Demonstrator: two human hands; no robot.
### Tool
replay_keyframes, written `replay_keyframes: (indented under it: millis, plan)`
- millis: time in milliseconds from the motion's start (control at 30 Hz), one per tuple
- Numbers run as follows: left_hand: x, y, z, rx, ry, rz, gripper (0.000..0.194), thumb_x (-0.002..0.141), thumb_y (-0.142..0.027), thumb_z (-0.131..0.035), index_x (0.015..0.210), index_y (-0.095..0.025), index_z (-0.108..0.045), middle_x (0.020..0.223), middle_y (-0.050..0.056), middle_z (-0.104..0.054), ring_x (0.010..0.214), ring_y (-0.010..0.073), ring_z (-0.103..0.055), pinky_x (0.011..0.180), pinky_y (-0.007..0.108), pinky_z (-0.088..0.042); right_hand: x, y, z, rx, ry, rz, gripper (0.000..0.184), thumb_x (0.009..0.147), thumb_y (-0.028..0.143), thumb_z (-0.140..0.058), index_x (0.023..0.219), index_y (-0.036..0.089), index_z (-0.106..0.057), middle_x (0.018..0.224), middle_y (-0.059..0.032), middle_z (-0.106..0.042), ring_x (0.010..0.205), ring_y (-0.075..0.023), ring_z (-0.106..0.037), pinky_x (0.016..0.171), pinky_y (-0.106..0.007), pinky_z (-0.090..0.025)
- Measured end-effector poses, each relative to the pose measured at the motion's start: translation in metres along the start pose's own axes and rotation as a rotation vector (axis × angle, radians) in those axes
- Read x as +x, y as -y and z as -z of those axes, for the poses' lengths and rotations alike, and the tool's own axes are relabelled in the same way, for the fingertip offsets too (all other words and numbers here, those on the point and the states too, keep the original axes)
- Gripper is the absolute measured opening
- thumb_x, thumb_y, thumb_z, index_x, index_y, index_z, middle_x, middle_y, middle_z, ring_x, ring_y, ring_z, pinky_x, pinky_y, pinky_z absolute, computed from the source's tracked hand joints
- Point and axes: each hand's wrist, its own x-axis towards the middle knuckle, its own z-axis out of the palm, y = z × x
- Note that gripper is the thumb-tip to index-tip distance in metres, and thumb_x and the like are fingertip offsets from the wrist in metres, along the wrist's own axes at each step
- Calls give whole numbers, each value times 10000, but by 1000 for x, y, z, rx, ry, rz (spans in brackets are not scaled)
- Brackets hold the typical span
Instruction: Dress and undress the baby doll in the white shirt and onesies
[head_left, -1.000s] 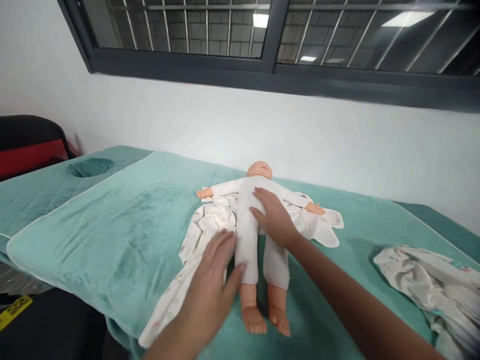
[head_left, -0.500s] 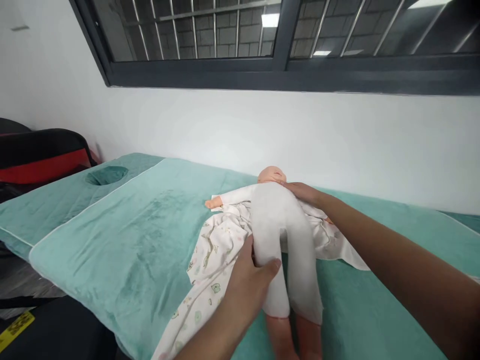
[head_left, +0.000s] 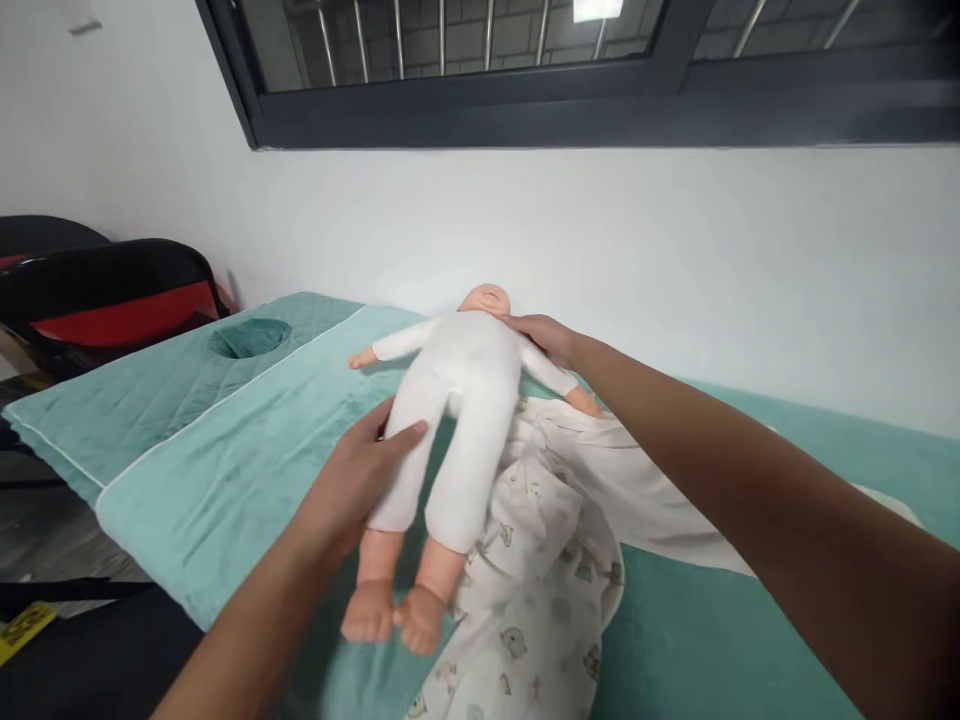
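Observation:
A baby doll (head_left: 471, 370) with a white cloth body and bare plastic head, hands and feet lies face up, its feet toward me. My left hand (head_left: 365, 470) is closed round its upper leg on the left, thumb on top. At the doll's neck and shoulder, my right hand (head_left: 544, 335) grips from the right side, its fingers partly hidden behind the doll. Just right of the doll's legs, a crumpled white baby garment with small animal prints (head_left: 536, 600) spreads over the bed, one plain part running under my right forearm.
The bed has a teal cover (head_left: 300, 430) with a face hole (head_left: 251, 338) at its left end. Behind it rises a white wall (head_left: 675, 240) with a dark-framed barred window (head_left: 450, 110). Black and red chairs (head_left: 127, 310) stand at the left.
Both hands have shifted the doll to the left, off the printed garment. The garment now lies to its right, and the doll's feet have come fully into view.

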Motion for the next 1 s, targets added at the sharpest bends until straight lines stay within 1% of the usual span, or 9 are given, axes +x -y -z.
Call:
replay_keyframes:
  millis: [200,300,367,500,633,800,867,933,1000]
  plan:
    - [46,31,38,350,-183,-57,505,800,-395,-597,1252,-170,-593,1114,100,-695,969,280,-660,881,420,-507,48,-21,-21,-230,214,75,408,812,505,-638,991,140,-660,881,-83,-701,764,-174,-612,693,-261,-483]
    - [43,41,37,803,-342,-252,493,861,-363,-513,1316,-176,-527,1304,135,-579,1099,320,-596,928,479,-477,45,-44,2,-565,76,84,460,906,577,-434,1006,178,-641,892,-63,-691,729,-140,-593,687,-248,-467]
    - [29,43,31,1096,-318,-480,486,870,-250,-471,1352,-185,-484,1411,151,-473,1215,352,-510,963,522,-445,26,-58,31,-748,-2,11,522,939,573,-327,888,165,-648,803,-72,-678,683,-147,-583,685,-269,-456]
    - [-13,47,5,1344,130,-871,637,792,-60,-454,1396,-261,-419,1493,94,-386,1380,299,-334,1077,495,-357,-45,-73,94,-1001,-36,-142,530,886,586,-419,638,159,-610,654,-109,-639,675,-238,-601,686,-349,-428]
    - [-35,54,-33,1337,376,-926,675,728,-55,-536,1360,-274,-438,1541,76,-318,1431,294,-236,1122,545,-262,-123,-70,115,-1143,32,-142,413,833,566,-530,803,176,-663,892,-133,-694,847,-309,-623,727,-375,-428]
    - [-44,54,-92,1189,232,-1014,372,642,25,-530,943,-181,-603,1516,126,-344,1429,301,-229,1145,541,-211,-220,-47,67,-1170,120,49,269,910,421,-497,1043,222,-621,1115,-81,-661,1032,-247,-585,859,-327,-410]
    - [-54,51,-115,1063,164,-1068,341,636,31,-499,901,-171,-571,1500,144,-356,1409,292,-272,1136,519,-240,-266,-32,44,-1112,123,278,293,967,416,-399,1057,208,-585,1085,-70,-649,1002,-207,-580,862,-305,-406]
    - [-69,48,-136,916,147,-1033,238,692,-31,-505,870,-185,-538,1335,144,-525,1270,279,-453,1057,484,-357,-313,-15,31,-1018,140,453,301,979,428,-366,987,207,-571,989,-48,-645,893,-185,-584,785,-295,-421]
    - [-87,43,-154,742,89,-884,99,764,-141,-519,833,-209,-499,1034,82,-642,995,247,-589,883,421,-468,-355,-1,32,-939,77,434,318,955,491,-412,1020,221,-567,987,-39,-630,874,-187,-576,755,-300,-427]
